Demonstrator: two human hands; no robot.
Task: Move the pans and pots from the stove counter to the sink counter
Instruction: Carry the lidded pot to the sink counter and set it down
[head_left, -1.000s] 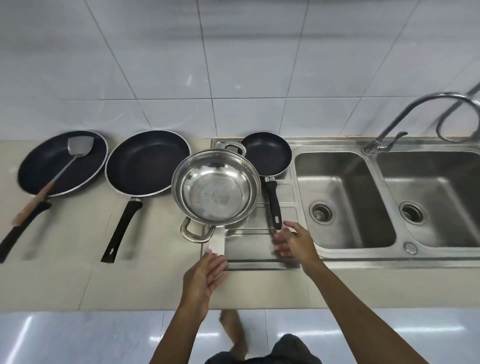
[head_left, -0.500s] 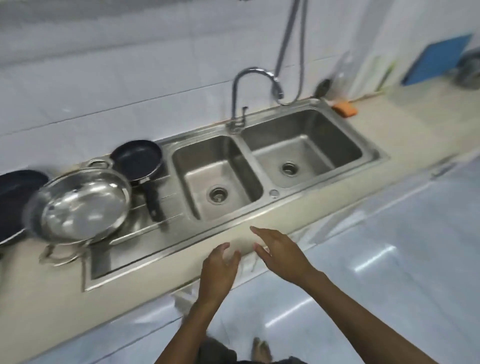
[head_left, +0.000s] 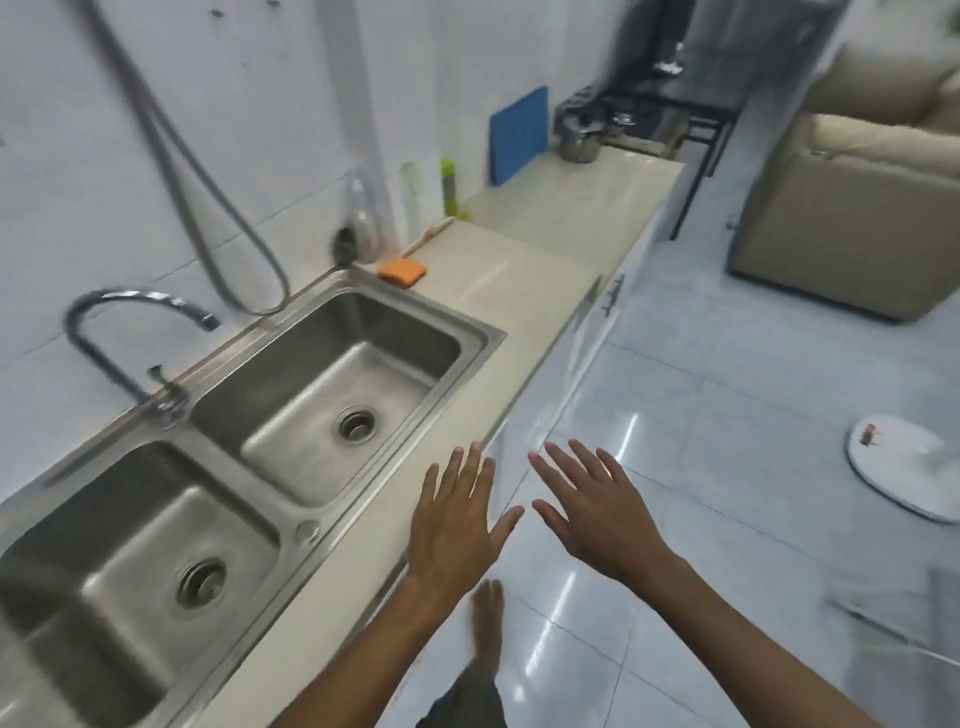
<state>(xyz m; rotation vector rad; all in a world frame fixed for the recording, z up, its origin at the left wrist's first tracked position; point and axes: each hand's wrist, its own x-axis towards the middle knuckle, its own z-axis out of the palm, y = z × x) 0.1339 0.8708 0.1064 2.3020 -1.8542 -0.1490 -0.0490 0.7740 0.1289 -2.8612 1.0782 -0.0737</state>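
Observation:
My left hand (head_left: 457, 525) and my right hand (head_left: 597, 512) are both held out flat with fingers spread and nothing in them, above the counter's front edge and the floor. A steel pot (head_left: 577, 139) with a handle stands far off at the end of the beige counter (head_left: 524, 291), beside a black stove (head_left: 654, 111). The steel double sink (head_left: 291, 395) fills the left side. The pans set down earlier are out of view to the left.
A curved tap (head_left: 140, 312) and a hanging hose (head_left: 218, 228) rise behind the sink. An orange sponge (head_left: 401, 271), bottles (head_left: 448, 188) and a blue board (head_left: 519, 135) line the wall. A white fan base (head_left: 904, 467) and a beige sofa (head_left: 852, 208) stand on the floor.
The view has swung right, from the pans by the sink to the far counter and stove. Both hands left the steel pan and now hang open in front of me.

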